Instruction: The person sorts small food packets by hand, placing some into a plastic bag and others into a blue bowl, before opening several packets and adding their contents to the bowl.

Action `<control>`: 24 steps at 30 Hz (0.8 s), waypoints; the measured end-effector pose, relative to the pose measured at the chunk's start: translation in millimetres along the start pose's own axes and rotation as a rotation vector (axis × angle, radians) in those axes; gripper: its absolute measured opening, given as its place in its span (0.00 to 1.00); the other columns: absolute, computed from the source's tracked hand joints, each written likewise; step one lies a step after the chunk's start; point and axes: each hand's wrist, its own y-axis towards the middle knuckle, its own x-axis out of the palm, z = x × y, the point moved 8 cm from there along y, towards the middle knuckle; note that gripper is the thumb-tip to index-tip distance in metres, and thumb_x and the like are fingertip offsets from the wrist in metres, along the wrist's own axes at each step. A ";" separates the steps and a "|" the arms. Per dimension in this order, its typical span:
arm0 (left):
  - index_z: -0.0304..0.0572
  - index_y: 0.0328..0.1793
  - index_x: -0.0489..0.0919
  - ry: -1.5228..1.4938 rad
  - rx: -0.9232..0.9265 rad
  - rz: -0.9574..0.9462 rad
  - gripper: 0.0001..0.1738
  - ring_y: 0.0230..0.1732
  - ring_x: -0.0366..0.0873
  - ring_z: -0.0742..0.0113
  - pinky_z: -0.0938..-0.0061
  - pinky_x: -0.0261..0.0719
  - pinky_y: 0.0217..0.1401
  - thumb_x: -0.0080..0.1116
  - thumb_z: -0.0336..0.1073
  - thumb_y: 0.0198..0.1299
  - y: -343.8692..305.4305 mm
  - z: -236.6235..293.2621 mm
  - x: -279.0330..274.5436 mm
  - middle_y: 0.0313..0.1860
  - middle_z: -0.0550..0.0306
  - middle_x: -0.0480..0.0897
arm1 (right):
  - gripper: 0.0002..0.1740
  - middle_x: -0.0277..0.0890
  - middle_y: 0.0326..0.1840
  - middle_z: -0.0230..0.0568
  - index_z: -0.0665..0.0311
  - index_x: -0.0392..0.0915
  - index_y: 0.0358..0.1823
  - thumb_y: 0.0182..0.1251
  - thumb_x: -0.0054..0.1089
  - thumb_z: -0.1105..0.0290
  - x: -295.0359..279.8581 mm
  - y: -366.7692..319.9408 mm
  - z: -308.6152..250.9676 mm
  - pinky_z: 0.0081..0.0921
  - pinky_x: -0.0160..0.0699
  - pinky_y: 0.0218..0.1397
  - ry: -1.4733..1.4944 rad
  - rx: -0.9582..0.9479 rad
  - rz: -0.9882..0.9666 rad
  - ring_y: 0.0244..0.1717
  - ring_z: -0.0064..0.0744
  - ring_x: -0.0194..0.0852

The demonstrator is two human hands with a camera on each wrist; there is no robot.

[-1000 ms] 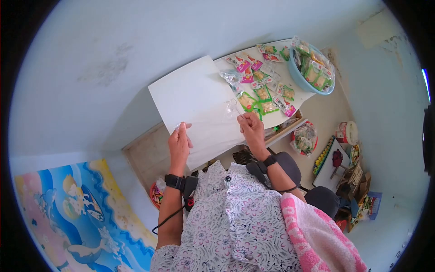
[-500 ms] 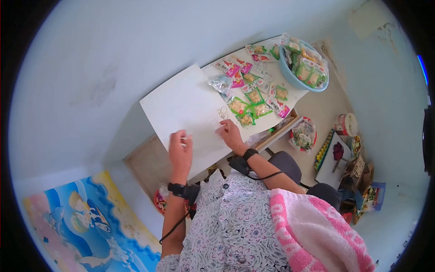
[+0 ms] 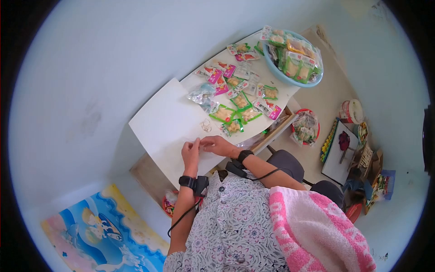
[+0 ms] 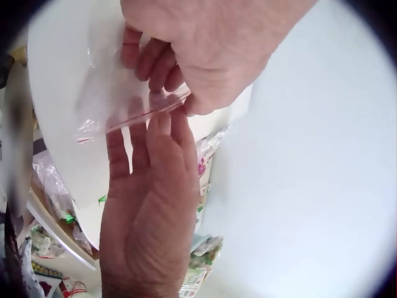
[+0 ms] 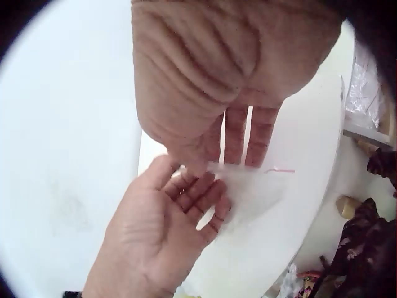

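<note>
Both hands meet over the white table [image 3: 156,122]. Between them is a clear zip bag [image 4: 93,112] with a red line along its mouth, best seen in the wrist views. My left hand [image 3: 190,155] pinches the bag at one end of that edge. My right hand [image 3: 219,146] pinches the same edge close beside it, its other fingers stretched straight behind the film. The fingertips of the two hands almost meet. Just beyond them lie some thin loops [image 3: 206,125]. Past those are a crumpled clear bag [image 3: 202,94] and several green-edged snack packets [image 3: 222,113].
A blue basin [image 3: 272,68] heaped with packets stands at the table's far right end. Pink-and-white packets [image 3: 225,69] lie near the wall. Below the table's front is an open drawer [image 3: 274,133], with a red basket [image 3: 318,131] of packets further right.
The hands were apart with clear film between them a second ago; they have come together at the bag's edge. The head view has shifted, so the table's things appear further left.
</note>
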 end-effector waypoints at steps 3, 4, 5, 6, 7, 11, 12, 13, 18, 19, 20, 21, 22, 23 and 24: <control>0.40 0.35 0.79 -0.036 -0.029 -0.045 0.13 0.27 0.71 0.77 0.79 0.69 0.30 0.67 0.41 0.62 -4.5 2.8 4.4 0.28 0.64 0.78 | 0.11 0.84 0.46 0.38 0.67 0.80 0.49 0.69 0.61 0.71 -24.4 -11.0 10.4 0.30 0.82 0.49 0.138 0.156 -0.003 0.46 0.26 0.80; 0.40 0.35 0.80 -0.013 -0.024 -0.075 0.12 0.28 0.72 0.77 0.79 0.70 0.32 0.67 0.40 0.62 -3.6 1.7 5.1 0.29 0.64 0.79 | 0.11 0.84 0.46 0.39 0.67 0.80 0.48 0.68 0.62 0.71 -40.7 -13.8 25.9 0.30 0.82 0.49 0.149 0.193 0.099 0.45 0.27 0.81; 0.40 0.36 0.81 0.013 -0.021 -0.103 0.10 0.30 0.73 0.77 0.80 0.71 0.34 0.68 0.39 0.62 -3.7 0.0 5.3 0.30 0.64 0.80 | 0.11 0.84 0.45 0.39 0.67 0.80 0.48 0.67 0.63 0.71 -56.1 -17.5 41.4 0.31 0.82 0.48 0.163 0.230 0.201 0.44 0.28 0.82; 0.39 0.37 0.82 0.017 0.001 -0.106 0.11 0.31 0.75 0.76 0.78 0.73 0.36 0.68 0.39 0.61 -6.4 3.0 6.4 0.31 0.62 0.81 | 0.11 0.84 0.44 0.39 0.66 0.80 0.47 0.66 0.63 0.71 -71.0 -22.7 54.4 0.31 0.82 0.48 0.177 0.267 0.302 0.43 0.30 0.82; 0.38 0.37 0.83 0.019 0.024 -0.110 0.11 0.33 0.76 0.75 0.77 0.74 0.38 0.69 0.39 0.60 -9.6 6.7 10.6 0.32 0.61 0.83 | 0.10 0.84 0.42 0.41 0.66 0.81 0.45 0.64 0.63 0.71 -87.6 -27.9 55.3 0.34 0.82 0.48 -0.001 0.278 0.375 0.42 0.35 0.82; 0.36 0.40 0.85 0.179 0.070 -0.040 0.16 0.35 0.82 0.70 0.74 0.79 0.43 0.71 0.43 0.57 -11.9 9.8 13.2 0.34 0.54 0.86 | 0.10 0.82 0.45 0.45 0.64 0.80 0.41 0.57 0.64 0.73 -128.9 -50.6 45.8 0.40 0.80 0.51 -0.573 0.223 0.526 0.49 0.51 0.78; 0.35 0.40 0.85 0.245 0.066 -0.013 0.19 0.35 0.82 0.68 0.73 0.79 0.43 0.72 0.45 0.57 -11.0 13.0 14.9 0.34 0.53 0.86 | 0.11 0.81 0.48 0.45 0.64 0.80 0.41 0.55 0.63 0.74 -131.1 -53.6 42.3 0.41 0.79 0.52 -0.679 0.183 0.523 0.53 0.53 0.77; 0.34 0.39 0.85 0.309 0.062 0.015 0.21 0.34 0.83 0.65 0.71 0.79 0.43 0.72 0.47 0.56 -10.4 16.1 16.4 0.34 0.51 0.86 | 0.13 0.80 0.52 0.44 0.64 0.79 0.43 0.53 0.63 0.74 -129.3 -53.6 41.7 0.41 0.78 0.55 -0.725 0.151 0.479 0.56 0.52 0.74; 0.34 0.37 0.84 0.542 0.081 0.115 0.25 0.37 0.83 0.55 0.63 0.80 0.45 0.73 0.54 0.53 -19.1 39.5 24.4 0.35 0.47 0.86 | 0.28 0.72 0.66 0.42 0.60 0.76 0.53 0.45 0.70 0.76 -110.2 -43.3 57.5 0.47 0.66 0.71 -0.929 0.114 0.270 0.68 0.47 0.66; 0.35 0.37 0.84 0.561 0.089 0.113 0.25 0.38 0.82 0.54 0.62 0.79 0.46 0.73 0.54 0.53 -19.7 39.5 24.8 0.35 0.47 0.86 | 0.28 0.72 0.65 0.41 0.60 0.76 0.53 0.45 0.69 0.76 -108.8 -41.4 59.5 0.47 0.66 0.70 -0.974 0.093 0.273 0.68 0.46 0.66; 0.35 0.36 0.84 0.578 0.097 0.111 0.25 0.39 0.81 0.52 0.60 0.79 0.47 0.73 0.54 0.53 -20.7 39.4 25.5 0.36 0.47 0.85 | 0.29 0.73 0.65 0.40 0.59 0.76 0.54 0.46 0.69 0.76 -108.1 -39.9 61.3 0.48 0.67 0.68 -1.020 0.070 0.276 0.67 0.44 0.66; 0.36 0.36 0.83 0.573 0.095 0.112 0.25 0.40 0.80 0.52 0.59 0.78 0.48 0.73 0.54 0.53 -21.4 38.6 25.5 0.36 0.48 0.85 | 0.29 0.73 0.64 0.38 0.59 0.76 0.55 0.46 0.68 0.76 -109.2 -37.6 60.3 0.48 0.67 0.67 -1.068 0.047 0.279 0.67 0.43 0.67; 0.37 0.35 0.83 0.568 0.095 0.112 0.25 0.42 0.79 0.51 0.58 0.77 0.49 0.73 0.54 0.53 -22.1 37.9 25.0 0.36 0.48 0.84 | 0.28 0.73 0.63 0.38 0.58 0.76 0.55 0.48 0.67 0.76 -111.3 -34.1 64.2 0.48 0.68 0.66 -1.083 0.080 0.259 0.66 0.43 0.67; 0.37 0.35 0.82 0.562 0.095 0.112 0.25 0.43 0.78 0.50 0.57 0.76 0.50 0.73 0.55 0.52 -22.7 37.3 24.9 0.36 0.49 0.83 | 0.27 0.74 0.61 0.38 0.58 0.77 0.55 0.49 0.66 0.76 -112.9 -30.4 67.9 0.47 0.68 0.64 -1.099 0.113 0.240 0.65 0.42 0.68; 0.38 0.35 0.82 0.572 0.093 0.118 0.25 0.44 0.77 0.50 0.58 0.75 0.51 0.73 0.55 0.52 -23.6 37.0 24.8 0.36 0.49 0.83 | 0.26 0.75 0.59 0.37 0.58 0.77 0.55 0.50 0.64 0.76 -114.6 -26.7 70.3 0.47 0.69 0.62 -1.115 0.145 0.221 0.64 0.41 0.69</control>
